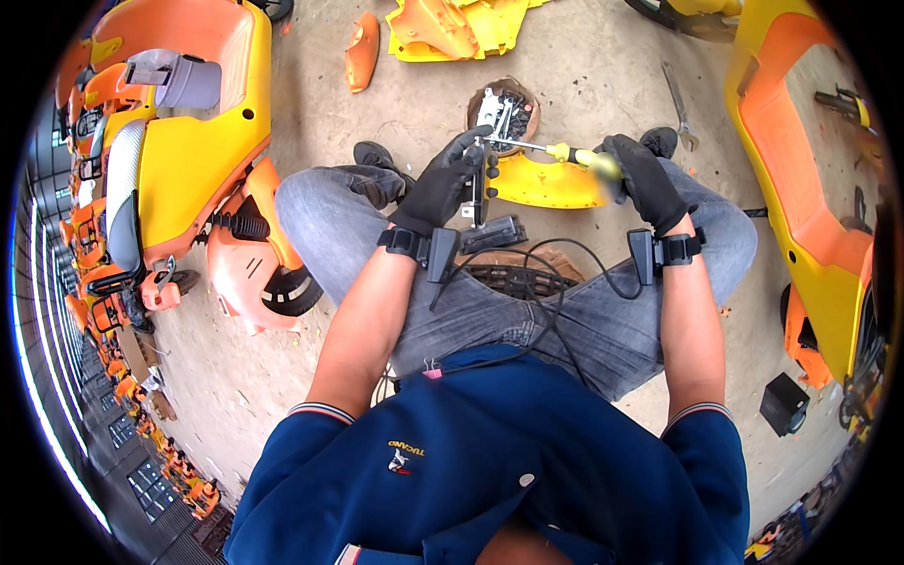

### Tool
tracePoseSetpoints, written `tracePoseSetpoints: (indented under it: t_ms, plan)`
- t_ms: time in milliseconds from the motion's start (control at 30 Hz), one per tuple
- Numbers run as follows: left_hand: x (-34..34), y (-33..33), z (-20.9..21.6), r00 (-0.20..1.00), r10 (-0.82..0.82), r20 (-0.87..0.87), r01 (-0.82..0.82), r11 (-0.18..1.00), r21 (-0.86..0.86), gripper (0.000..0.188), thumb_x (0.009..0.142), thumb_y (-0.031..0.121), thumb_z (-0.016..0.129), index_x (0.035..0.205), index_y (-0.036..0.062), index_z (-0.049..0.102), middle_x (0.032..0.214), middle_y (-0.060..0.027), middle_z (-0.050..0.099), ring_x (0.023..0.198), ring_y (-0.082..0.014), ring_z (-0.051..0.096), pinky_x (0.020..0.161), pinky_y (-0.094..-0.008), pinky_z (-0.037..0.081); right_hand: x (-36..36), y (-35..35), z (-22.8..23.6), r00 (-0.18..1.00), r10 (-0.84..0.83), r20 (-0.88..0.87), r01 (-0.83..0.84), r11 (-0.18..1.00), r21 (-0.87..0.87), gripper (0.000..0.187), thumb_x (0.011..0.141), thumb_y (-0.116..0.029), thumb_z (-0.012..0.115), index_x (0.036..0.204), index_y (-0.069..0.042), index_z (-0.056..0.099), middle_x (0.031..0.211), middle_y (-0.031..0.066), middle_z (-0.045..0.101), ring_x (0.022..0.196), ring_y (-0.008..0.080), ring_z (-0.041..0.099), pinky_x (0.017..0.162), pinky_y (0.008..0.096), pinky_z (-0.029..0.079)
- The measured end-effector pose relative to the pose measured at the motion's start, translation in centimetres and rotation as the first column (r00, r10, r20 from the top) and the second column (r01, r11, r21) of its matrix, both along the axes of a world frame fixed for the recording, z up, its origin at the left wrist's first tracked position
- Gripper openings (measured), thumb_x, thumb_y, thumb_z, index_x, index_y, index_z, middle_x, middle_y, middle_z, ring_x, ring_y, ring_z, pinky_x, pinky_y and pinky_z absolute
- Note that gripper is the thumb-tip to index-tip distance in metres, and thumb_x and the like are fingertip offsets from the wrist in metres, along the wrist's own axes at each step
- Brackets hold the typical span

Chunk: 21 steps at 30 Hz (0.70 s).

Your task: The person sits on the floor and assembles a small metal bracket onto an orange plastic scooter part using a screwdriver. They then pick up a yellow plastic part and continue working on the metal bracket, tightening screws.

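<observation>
My left hand (pixel 443 181), in a black glove, is closed on a narrow metal bracket (pixel 478 185) with dark knobs along one side. My right hand (pixel 648 183), gloved too, wraps the end of a screwdriver (pixel 571 153) with a yellow handle. Its thin shaft runs leftward to the upper end of the bracket, beside my left fingertips; whether the tip sits in a screw is too small to tell. Under the screwdriver lies a curved yellow panel (pixel 546 186). Just beyond it stands a round container (pixel 533 122) of loose metal hardware.
Yellow-and-orange scooter bodies stand at left (pixel 193 179) and right (pixel 800 179). A wrench (pixel 676 104) lies on the floor ahead, right. Orange and yellow panels (pixel 452 30) lie farther off. Black cables (pixel 551 311) cross my lap. A black box (pixel 784 403) rests at right.
</observation>
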State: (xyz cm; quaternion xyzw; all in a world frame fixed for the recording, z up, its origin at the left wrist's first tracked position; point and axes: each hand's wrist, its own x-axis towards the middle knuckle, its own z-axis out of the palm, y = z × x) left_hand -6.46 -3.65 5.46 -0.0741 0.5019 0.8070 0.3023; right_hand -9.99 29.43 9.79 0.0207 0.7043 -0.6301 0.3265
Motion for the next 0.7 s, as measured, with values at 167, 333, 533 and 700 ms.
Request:
tracePoseSetpoints:
  t_ms: [167,333,533,700]
  plan:
    - [0.1,0.1,-0.2,1.000,0.017,-0.019,-0.017,1.000,-0.006,0.052,0.101,0.028,0.050,0.148,0.0141,0.033,0.119,-0.0078,0.058,0.103,-0.0192,0.062,0.085,-0.0394,0.057,0.5,-0.3,-0.6,0.955,-0.034,-0.295,0.044,0.999,0.025,0.019,0.096,-0.020,0.059,0.105,-0.003,0.061,0.090,0.0021,0.060,0.077,0.0067,0.058,0.065,0.0188,0.049]
    - [0.1,0.2,-0.2,1.000,0.006,0.006,-0.006,1.000,-0.013,0.053,0.101,0.029,0.051,0.148,0.0140,0.032,0.117,-0.0077,0.058,0.103,-0.0191,0.061,0.086,-0.0393,0.056,0.2,-0.3,-1.4,0.714,0.112,-0.691,0.013,0.985,0.173,0.021,0.095,-0.021,0.061,0.105,-0.002,0.061,0.097,0.0064,0.062,0.081,0.0071,0.058,0.065,0.0184,0.049]
    - [0.0,0.1,0.2,1.000,0.022,0.010,-0.022,1.000,-0.002,0.053,0.100,0.030,0.052,0.147,0.0140,0.033,0.112,-0.0071,0.058,0.100,-0.0186,0.062,0.086,-0.0392,0.056,-0.5,0.1,-0.2,0.994,-0.063,0.089,0.062,0.998,0.012,0.032,0.097,-0.033,0.058,0.108,-0.003,0.062,0.094,0.0066,0.063,0.081,0.0056,0.058,0.062,0.0191,0.048]
    - [-0.1,0.3,0.4,1.000,0.014,0.009,-0.014,1.000,-0.006,0.053,0.100,0.029,0.052,0.147,0.0129,0.034,0.113,-0.0070,0.058,0.101,-0.0183,0.061,0.086,-0.0378,0.056,0.3,0.2,-2.0,0.937,-0.007,-0.350,0.003,1.000,-0.011,0.031,0.097,-0.033,0.058,0.109,-0.004,0.061,0.094,0.0047,0.062,0.083,0.0040,0.058,0.067,0.0213,0.049]
